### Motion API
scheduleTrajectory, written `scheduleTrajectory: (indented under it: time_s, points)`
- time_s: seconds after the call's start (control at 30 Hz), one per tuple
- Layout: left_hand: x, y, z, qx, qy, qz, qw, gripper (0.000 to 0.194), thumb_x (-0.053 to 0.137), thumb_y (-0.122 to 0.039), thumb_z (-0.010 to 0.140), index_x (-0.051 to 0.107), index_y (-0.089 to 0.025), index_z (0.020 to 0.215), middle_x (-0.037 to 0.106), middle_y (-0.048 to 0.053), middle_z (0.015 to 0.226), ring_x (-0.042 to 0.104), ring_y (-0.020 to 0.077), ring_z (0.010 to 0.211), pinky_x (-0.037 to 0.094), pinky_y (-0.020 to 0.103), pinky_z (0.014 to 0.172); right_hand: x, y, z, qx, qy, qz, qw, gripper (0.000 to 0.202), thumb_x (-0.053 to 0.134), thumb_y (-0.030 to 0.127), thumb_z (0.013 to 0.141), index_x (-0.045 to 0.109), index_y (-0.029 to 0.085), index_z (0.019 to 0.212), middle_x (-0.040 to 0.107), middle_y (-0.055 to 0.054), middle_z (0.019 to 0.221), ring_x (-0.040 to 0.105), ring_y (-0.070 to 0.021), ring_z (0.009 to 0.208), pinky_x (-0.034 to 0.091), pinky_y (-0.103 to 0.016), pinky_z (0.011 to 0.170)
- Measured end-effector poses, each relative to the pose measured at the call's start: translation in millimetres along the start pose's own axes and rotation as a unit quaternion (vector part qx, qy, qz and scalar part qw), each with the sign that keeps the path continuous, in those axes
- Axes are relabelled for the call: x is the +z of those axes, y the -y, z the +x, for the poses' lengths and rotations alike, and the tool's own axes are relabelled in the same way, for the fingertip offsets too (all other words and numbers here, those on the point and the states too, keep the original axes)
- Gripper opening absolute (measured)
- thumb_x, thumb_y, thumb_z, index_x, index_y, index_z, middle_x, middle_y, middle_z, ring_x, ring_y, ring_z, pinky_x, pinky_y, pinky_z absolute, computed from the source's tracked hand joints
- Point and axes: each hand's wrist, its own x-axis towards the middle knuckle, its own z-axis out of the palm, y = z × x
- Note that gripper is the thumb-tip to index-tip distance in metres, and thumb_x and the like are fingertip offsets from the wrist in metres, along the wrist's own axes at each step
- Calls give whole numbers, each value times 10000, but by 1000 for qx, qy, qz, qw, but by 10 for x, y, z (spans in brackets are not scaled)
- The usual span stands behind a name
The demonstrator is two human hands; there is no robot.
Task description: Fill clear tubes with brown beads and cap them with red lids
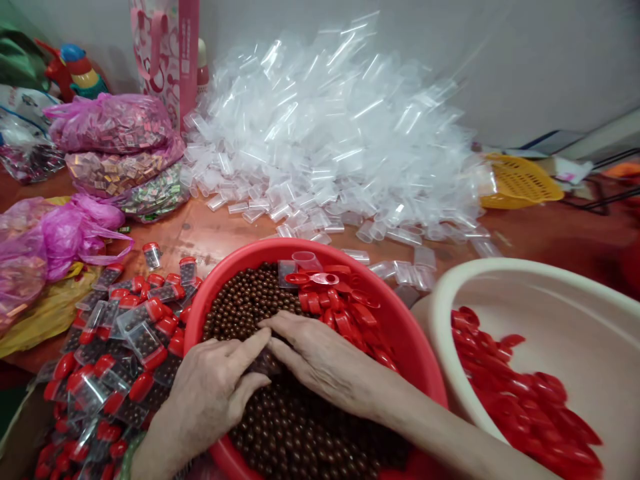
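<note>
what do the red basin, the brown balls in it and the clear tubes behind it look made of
Red basin: likely plastic, semi-gloss, by its smooth moulded rim. Brown balls: glossy, with pinpoint highlights; perhaps candy, perhaps plastic. Clear tubes: apparently thin, glossy plastic, see-through with bright streaks.

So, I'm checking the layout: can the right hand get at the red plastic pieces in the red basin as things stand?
Probably yes: the right hand is over the red basin, close beside the red plastic pieces, and no barrier shows between them.
</note>
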Motion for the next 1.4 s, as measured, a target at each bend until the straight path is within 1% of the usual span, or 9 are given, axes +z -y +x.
scheduleTrajectory:
  time_s: [0.1,0.23,0.47,0.57,0.67,0.83,1.07,1.23,1.4]
  points:
    - [13,-3,-6,-9,-31,-7,999,338,567,-266,917,518,-202,1245,726,40,964,680,216,790,526,342,698,-154,-125,38,-6,-101,-172,980,256,412,217,945,656,148,981,639,-125,992,573,-237,914,467,-398,849]
    - [24,-12,3,-31,-62,-36,997,214,553,-295,924,547,-187,1109,723,51,955,685,214,780,516,325,678,-297,-372,220,29,-179,-363,914,225,498,182,879,692,103,962,620,-171,935,518,-292,893,433,-434,824]
    - [-85,-77,51,-102,-20,-138,985,108,542,-264,919,564,-172,971,674,32,862,644,187,779,474,295,688,-251,-563,307,2,-175,-381,908,214,525,200,882,709,149,787,628,-150,891,542,-274,838,431,-403,759]
    - [-155,-89,64,-147,-26,-215,965,108,537,-251,913,560,-173,985,658,33,905,623,166,818,465,279,728,-258,-502,141,-33,-188,-299,935,241,506,276,917,687,177,793,631,-99,813,565,-233,785,449,-371,751]
    - [-154,-115,68,-192,-27,-310,931,129,555,-281,899,547,-185,984,640,17,881,603,143,777,460,257,699,-251,-362,-35,-28,-164,-6,986,268,514,408,917,668,196,859,631,-44,748,583,-185,698,473,-317,655]
    - [-32,-254,84,-226,-14,-467,855,133,575,-266,871,503,-184,946,572,-6,837,545,106,726,451,236,678,-107,-127,-134,33,-221,345,912,353,743,443,725,652,246,1003,703,-12,813,667,-177,747,533,-292,668]
    - [25,-413,117,-233,-29,-642,729,368,692,-408,800,497,-173,1005,590,55,1024,601,160,937,483,315,859,101,-71,-177,-11,-262,431,863,292,702,510,755,580,270,868,706,-43,844,673,-194,763,564,-341,725]
    - [55,-426,149,-238,-54,-649,720,426,758,-440,738,496,-161,925,607,39,954,577,127,864,487,285,816,195,-175,-294,-42,-209,451,867,227,648,458,838,586,258,924,671,-22,821,650,-165,764,544,-287,715]
    - [92,-415,154,-268,-48,-653,707,447,790,-432,702,500,-155,900,620,37,959,588,126,885,489,289,835,169,-209,-407,-60,-202,337,918,159,539,399,926,595,250,935,651,-25,867,633,-153,829,530,-250,777]
